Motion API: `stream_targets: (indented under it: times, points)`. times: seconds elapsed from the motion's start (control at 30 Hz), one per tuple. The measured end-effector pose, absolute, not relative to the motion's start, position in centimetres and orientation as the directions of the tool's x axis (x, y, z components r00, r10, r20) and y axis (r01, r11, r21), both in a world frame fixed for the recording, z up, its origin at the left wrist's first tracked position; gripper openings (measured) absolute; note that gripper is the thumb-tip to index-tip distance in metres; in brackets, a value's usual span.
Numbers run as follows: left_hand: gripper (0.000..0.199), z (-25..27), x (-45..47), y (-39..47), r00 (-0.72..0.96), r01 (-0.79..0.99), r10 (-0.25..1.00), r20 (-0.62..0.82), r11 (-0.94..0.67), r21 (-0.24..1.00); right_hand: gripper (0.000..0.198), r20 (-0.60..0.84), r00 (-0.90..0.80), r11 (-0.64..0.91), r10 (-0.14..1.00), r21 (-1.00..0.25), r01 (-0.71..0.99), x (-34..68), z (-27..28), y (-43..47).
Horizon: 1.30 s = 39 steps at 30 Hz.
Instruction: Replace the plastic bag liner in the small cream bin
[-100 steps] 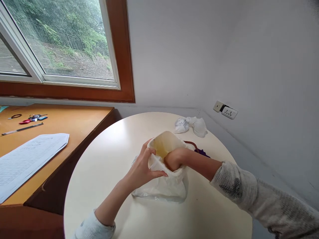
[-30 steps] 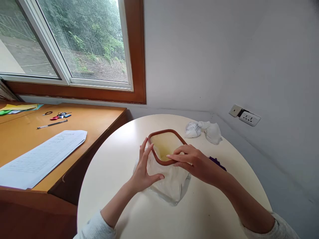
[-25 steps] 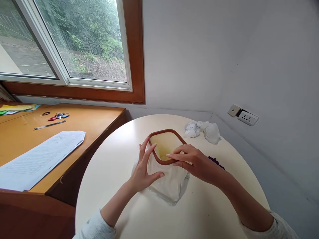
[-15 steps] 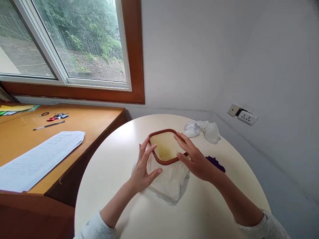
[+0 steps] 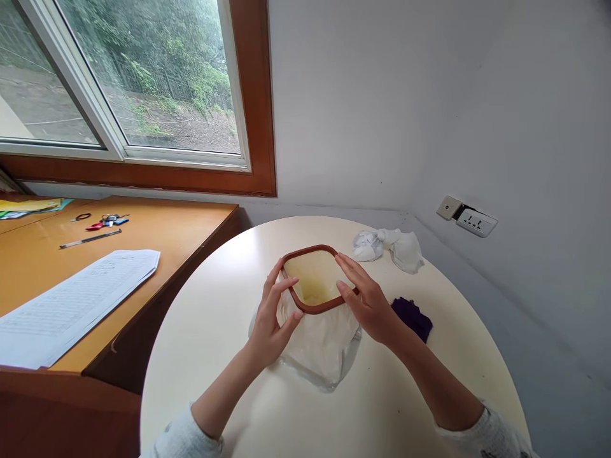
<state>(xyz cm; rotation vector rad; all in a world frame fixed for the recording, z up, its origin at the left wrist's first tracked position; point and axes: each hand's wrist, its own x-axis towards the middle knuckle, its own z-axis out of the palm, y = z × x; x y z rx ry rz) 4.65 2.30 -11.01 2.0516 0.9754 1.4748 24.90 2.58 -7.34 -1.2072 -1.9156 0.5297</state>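
Note:
A small bin with a rounded-square brown rim stands on the round table, its pale yellowish inside open toward me. A translucent white plastic bag hangs down around its outside and spreads onto the tabletop. My left hand grips the rim's left side, with the index finger over the edge and the thumb at the front. On the right side, my right hand holds the rim, fingers along the far right edge and thumb over the opening. The bin's base is hidden by the bag.
Crumpled white plastic bags lie at the back right of the round table. A dark purple cloth-like bundle is beside my right forearm. On the wooden desk are papers, a pen and keys.
My left thumb has moved up to the rim's front edge. My right hand has shifted slightly left along the rim, uncovering more of the purple bundle.

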Motion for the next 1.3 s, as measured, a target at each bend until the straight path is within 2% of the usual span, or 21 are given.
stream_targets:
  times: [0.23,0.63,0.93,1.07,1.2,1.3]
  points:
    - [0.018,-10.4,5.5,2.2,0.088,0.256,0.806,0.585,-0.586,0.769,0.049,0.433,-0.213,0.475,0.876,-0.695,0.54,25.2,-8.4,2.8]
    - [0.018,-11.2,5.9,2.4,0.088,0.193,0.831,0.549,-0.555,0.809,0.045,0.434,-0.223,0.471,0.873,-0.634,0.613,24.9,-8.6,2.7]
    - [0.02,-11.8,6.1,2.6,0.099,0.137,0.855,0.509,-0.518,0.844,0.042,0.491,-0.219,0.507,0.843,-0.591,0.627,24.7,-9.0,2.7]
    - [0.019,-11.8,6.0,2.7,0.1,0.107,0.852,0.515,-0.523,0.845,0.044,0.446,-0.227,0.48,0.866,-0.611,0.63,24.9,-8.5,2.4]
    - [0.028,-11.9,5.8,2.7,0.103,0.103,0.839,0.535,-0.544,0.833,0.05,0.407,-0.204,0.439,0.89,-0.651,0.619,26.4,-8.8,1.7]
    - [0.054,-12.2,5.6,2.6,0.136,0.118,0.84,0.525,-0.54,0.833,0.045,0.419,-0.122,0.4,0.9,-0.679,0.616,28.5,-10.4,1.1]
